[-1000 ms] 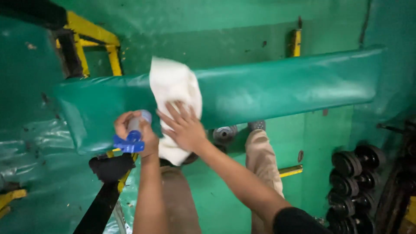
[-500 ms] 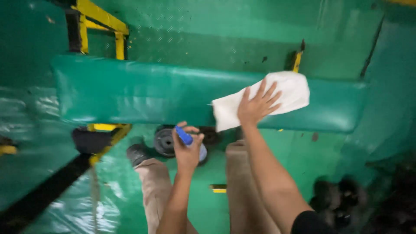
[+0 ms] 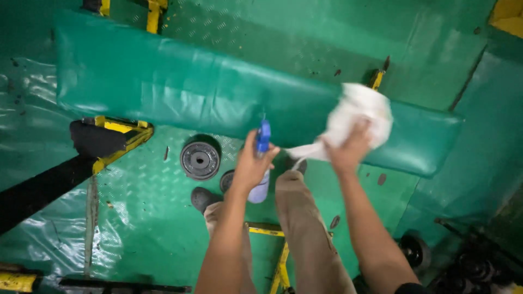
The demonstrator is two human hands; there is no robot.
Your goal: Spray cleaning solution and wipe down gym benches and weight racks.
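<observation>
A long green padded bench (image 3: pixel 180 87) runs across the view. My right hand (image 3: pixel 348 149) grips a bunched white cloth (image 3: pixel 359 111) on the right part of the bench pad. My left hand (image 3: pixel 251 166) holds a spray bottle (image 3: pixel 261 185) with a blue nozzle (image 3: pixel 264 136) that points toward the bench's front edge. My legs in beige trousers stand below the bench.
A round grey weight plate (image 3: pixel 200 159) lies on the green checker-plate floor under the bench, a smaller plate beside it. A black and yellow frame bar (image 3: pixel 81 158) slants in from the left. Dark dumbbells (image 3: pixel 468 261) sit at the lower right.
My right hand went from flat on the spread cloth to gripping it bunched up, further right. My left hand turned the bottle up so the nozzle faces the bench.
</observation>
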